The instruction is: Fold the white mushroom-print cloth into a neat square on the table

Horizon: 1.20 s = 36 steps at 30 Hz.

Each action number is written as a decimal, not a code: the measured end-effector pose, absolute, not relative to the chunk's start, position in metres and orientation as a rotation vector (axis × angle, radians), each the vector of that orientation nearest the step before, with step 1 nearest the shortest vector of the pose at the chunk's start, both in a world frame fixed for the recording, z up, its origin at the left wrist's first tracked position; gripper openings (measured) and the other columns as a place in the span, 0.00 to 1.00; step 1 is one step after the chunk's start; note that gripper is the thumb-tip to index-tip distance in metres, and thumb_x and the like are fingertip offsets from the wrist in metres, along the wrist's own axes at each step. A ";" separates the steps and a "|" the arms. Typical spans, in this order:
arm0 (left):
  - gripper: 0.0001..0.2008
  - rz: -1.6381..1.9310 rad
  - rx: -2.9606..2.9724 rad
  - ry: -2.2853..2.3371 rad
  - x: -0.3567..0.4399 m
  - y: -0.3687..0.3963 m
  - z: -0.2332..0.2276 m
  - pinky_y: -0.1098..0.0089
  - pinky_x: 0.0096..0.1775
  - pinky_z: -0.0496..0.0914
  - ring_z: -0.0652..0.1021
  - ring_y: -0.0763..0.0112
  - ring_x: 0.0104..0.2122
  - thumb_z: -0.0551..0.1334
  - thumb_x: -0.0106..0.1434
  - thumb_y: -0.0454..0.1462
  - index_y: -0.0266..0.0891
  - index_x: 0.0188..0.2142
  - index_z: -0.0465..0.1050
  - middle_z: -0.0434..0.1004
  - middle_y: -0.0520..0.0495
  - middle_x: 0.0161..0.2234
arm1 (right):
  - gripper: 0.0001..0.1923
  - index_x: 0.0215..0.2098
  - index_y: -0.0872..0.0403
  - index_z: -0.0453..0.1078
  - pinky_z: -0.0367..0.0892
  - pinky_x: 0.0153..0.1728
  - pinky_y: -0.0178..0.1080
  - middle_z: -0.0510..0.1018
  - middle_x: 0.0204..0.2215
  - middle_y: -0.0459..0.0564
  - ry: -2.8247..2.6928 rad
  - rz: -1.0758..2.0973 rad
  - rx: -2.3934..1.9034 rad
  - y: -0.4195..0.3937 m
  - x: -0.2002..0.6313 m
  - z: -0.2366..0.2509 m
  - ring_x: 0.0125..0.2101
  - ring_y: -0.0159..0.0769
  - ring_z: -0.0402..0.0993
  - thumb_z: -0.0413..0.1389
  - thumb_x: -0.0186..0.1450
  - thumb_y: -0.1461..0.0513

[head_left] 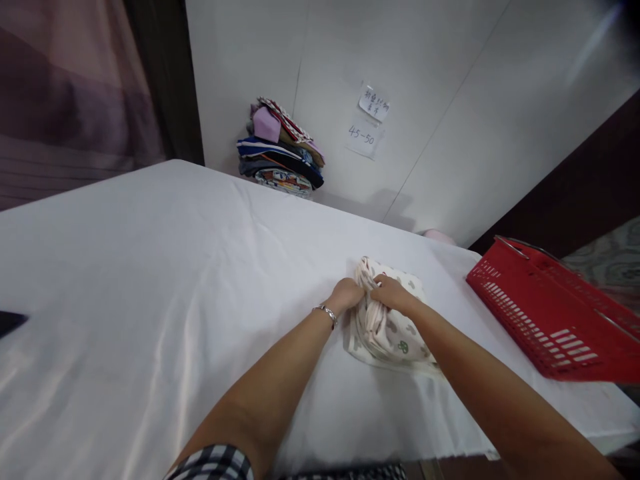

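Note:
A cream cloth point(407, 340) printed with small grey and green figures lies partly folded and bunched on the white-covered table. At its left edge, my left hand point(349, 293) is closed on the gathered fabric, a silver bracelet on the wrist. My right hand point(391, 292) pinches the bunched folds from the right, close beside the left. The cloth's lower layer spreads flat under the folds. Fingertips of both hands are partly hidden in the fabric.
To the right stands a red plastic basket point(530, 313) with metal handles. A stack of folded clothes point(283, 150) rests at the table's far edge against the wall. Paper notes point(367, 120) are stuck on that wall. A dark object point(11, 323) lies at the far left.

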<state>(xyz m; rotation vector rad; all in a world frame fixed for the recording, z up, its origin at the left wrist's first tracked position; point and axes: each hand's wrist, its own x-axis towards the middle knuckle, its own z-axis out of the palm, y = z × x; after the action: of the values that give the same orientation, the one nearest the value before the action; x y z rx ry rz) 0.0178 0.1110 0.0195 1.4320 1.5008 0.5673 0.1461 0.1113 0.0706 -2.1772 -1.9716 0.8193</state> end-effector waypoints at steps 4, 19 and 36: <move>0.11 0.616 1.293 1.432 0.022 0.109 0.018 0.74 0.23 0.61 0.70 0.72 0.19 0.57 0.54 0.36 0.37 0.17 0.65 0.65 0.49 0.14 | 0.24 0.47 0.57 0.65 0.60 0.17 0.32 0.73 0.29 0.52 -2.034 0.755 -2.169 0.114 0.144 0.065 0.21 0.32 0.67 0.56 0.51 0.66; 0.21 0.761 1.056 1.281 0.023 0.108 0.009 0.74 0.17 0.55 0.62 0.77 0.12 0.63 0.54 0.51 0.36 0.19 0.65 0.61 0.54 0.10 | 0.16 0.41 0.54 0.69 0.61 0.21 0.32 0.72 0.24 0.45 -1.943 1.021 -1.699 0.096 0.165 0.045 0.22 0.31 0.66 0.55 0.57 0.55; 0.11 0.784 0.806 1.203 0.026 0.105 0.016 0.78 0.18 0.55 0.64 0.81 0.15 0.53 0.64 0.36 0.34 0.25 0.64 0.64 0.55 0.17 | 0.16 0.36 0.55 0.69 0.59 0.18 0.32 0.72 0.23 0.46 -1.783 0.941 -1.857 0.110 0.163 0.035 0.19 0.31 0.66 0.55 0.57 0.51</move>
<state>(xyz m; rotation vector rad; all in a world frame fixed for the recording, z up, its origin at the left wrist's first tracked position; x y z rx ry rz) 0.0263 0.1049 0.0165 0.8064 1.2026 0.7841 0.1626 0.1096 0.0353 -1.8572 -1.7826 0.9405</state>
